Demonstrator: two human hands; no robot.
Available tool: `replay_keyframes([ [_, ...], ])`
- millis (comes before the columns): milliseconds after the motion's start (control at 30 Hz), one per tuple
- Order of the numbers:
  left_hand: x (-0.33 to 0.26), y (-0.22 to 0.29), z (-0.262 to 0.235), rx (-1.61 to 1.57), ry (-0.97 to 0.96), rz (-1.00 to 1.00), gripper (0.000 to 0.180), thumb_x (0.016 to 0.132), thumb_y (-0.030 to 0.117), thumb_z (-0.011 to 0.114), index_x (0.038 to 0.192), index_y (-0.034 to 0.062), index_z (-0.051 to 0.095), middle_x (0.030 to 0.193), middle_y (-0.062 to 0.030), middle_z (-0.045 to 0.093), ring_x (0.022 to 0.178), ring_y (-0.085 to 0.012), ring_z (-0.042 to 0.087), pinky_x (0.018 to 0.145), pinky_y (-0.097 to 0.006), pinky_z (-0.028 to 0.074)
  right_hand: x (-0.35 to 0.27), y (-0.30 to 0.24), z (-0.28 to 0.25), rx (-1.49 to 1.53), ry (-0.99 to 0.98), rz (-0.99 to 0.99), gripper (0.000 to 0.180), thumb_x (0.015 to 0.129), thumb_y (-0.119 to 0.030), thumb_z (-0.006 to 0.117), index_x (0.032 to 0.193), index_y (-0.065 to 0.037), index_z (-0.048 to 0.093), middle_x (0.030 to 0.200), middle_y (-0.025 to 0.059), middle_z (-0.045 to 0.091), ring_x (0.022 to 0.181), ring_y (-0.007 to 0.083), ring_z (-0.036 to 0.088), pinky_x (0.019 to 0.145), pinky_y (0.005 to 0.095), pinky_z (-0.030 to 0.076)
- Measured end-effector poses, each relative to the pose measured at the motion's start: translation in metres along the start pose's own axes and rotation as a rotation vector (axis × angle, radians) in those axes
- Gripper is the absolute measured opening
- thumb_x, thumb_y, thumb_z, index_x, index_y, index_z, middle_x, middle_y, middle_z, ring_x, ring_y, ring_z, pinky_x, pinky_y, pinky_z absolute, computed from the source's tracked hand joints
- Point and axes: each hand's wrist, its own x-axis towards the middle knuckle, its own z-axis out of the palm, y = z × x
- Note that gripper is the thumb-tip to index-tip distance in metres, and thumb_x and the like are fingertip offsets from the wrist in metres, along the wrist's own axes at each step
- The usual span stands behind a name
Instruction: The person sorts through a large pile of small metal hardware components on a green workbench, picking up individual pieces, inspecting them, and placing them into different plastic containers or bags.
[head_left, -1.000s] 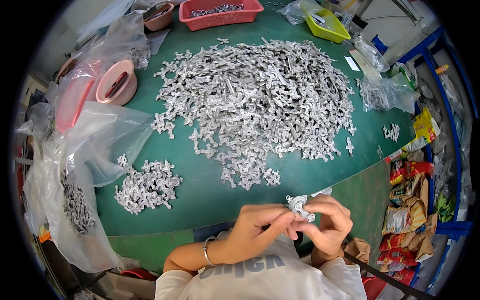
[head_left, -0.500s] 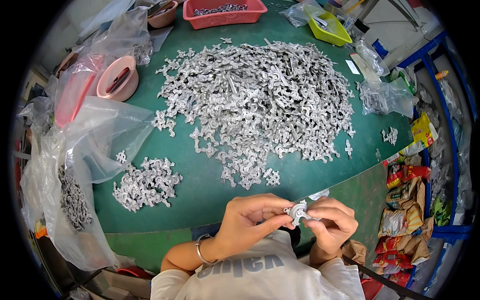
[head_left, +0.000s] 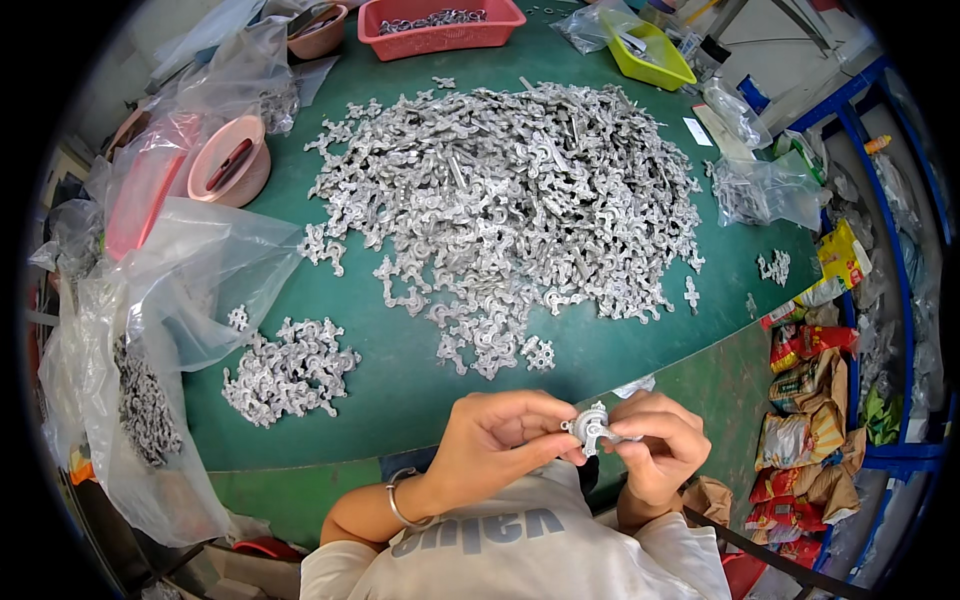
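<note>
Two hands were in view, a left hand (head_left: 495, 445) and a right hand (head_left: 660, 450), with one small metal part (head_left: 592, 428) between them. The green table (head_left: 400, 370) carried one big heap of metal parts (head_left: 510, 200) and one small heap (head_left: 290, 368), too many to count. There were one red basket (head_left: 440, 25), one yellow tray (head_left: 650, 55), and two pink bowls: one (head_left: 230, 160), another (head_left: 315, 30).

Colourful red, yellow and green snack packets (head_left: 812, 385) are lying heaped on the floor right of the green table (head_left: 400, 370).
</note>
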Motion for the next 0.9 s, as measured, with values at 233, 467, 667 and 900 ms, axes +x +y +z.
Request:
replay_keyframes([
  [233, 0.001, 0.004, 0.001, -0.007, -0.016, -0.028, 0.019, 0.081, -0.008, 0.054, 0.1, -0.0099, 0.053, 0.093, -0.0167, 0.059, 0.081, -0.0204, 0.061, 0.072, -0.03, 0.051, 0.0, 0.004, 0.001, 0.066, -0.015, -0.087, 0.015, 0.07, 0.002, 0.068, 0.082, 0.008, 0.061, 0.072, 0.0138, 0.059, 0.059, 0.0209, 0.056, 0.053, 0.03, 0.044],
  [467, 0.0, 0.004, 0.002, -0.009, 0.03, -0.067, 0.018, 0.081, -0.008, 0.053, 0.098, -0.0115, 0.053, 0.089, -0.0187, 0.06, 0.078, -0.0216, 0.061, 0.069, -0.032, 0.052, -0.002, 0.008, 0.003, 0.127, -0.014, -0.1, 0.016, 0.069, 0.005, 0.067, 0.083, 0.007, 0.061, 0.073, 0.0147, 0.059, 0.06, 0.0217, 0.057, 0.054, 0.0304, 0.045],
  [667, 0.0, 0.002, 0.0, -0.004, 0.032, -0.077, 0.018, 0.082, -0.007, 0.053, 0.099, -0.0111, 0.053, 0.089, -0.0179, 0.061, 0.077, -0.0204, 0.061, 0.069, -0.031, 0.051, -0.004, 0.012, 0.004, 0.166, -0.011, -0.102, 0.016, 0.068, 0.005, 0.068, 0.083, 0.008, 0.06, 0.073, 0.0149, 0.059, 0.06, 0.0219, 0.057, 0.054, 0.0308, 0.045],
  [900, 0.001, 0.0, 0.0, -0.004, 0.03, -0.061, 0.017, 0.082, -0.007, 0.053, 0.098, -0.0106, 0.053, 0.09, -0.0174, 0.06, 0.078, -0.02, 0.061, 0.07, -0.031, 0.051, -0.004, 0.015, 0.004, 0.177, -0.004, -0.104, 0.016, 0.068, 0.006, 0.067, 0.082, 0.008, 0.06, 0.073, 0.0148, 0.059, 0.06, 0.0217, 0.057, 0.054, 0.0308, 0.045],
])
